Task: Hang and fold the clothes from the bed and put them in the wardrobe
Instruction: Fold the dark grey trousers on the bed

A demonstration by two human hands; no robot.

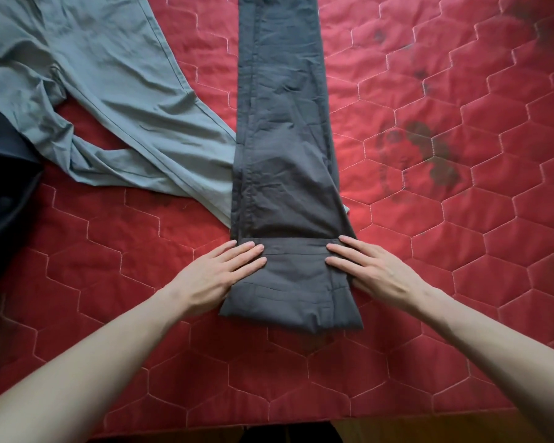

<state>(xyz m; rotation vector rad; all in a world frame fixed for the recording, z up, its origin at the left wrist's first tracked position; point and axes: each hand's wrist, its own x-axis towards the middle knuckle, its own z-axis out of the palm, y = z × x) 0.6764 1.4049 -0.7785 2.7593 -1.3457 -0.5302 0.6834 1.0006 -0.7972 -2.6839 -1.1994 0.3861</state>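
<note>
- A pair of dark grey cotton trousers [282, 129] is lying lengthwise down the middle of the bed, legs stacked one on the other and running away toward the top edge of the view.
- The near end of those trousers is sitting doubled over into a flat folded band [290, 282], its far edge making a straight line across the cloth.
- The left hand [219, 276] is pressing flat on the left side of that band, fingers straight and close together, nothing gripped.
- The right hand [373, 271] is mirroring it on the right side, fingers stretched out and lying flat on the fabric, not curled round anything.
- A second pair, pale grey-green lightweight trousers [109, 100], is sprawling unfolded and creased to the left; one of its legs is running under the dark grey pair, and a small corner is peeking out on the right.
- A dark navy piece of cloth [4, 187] is showing at the far left edge, touching the pale pair.
- Everything is resting on a red quilted bedspread with hexagon stitching [445, 282], with dark blotches in its pattern on the right.
</note>
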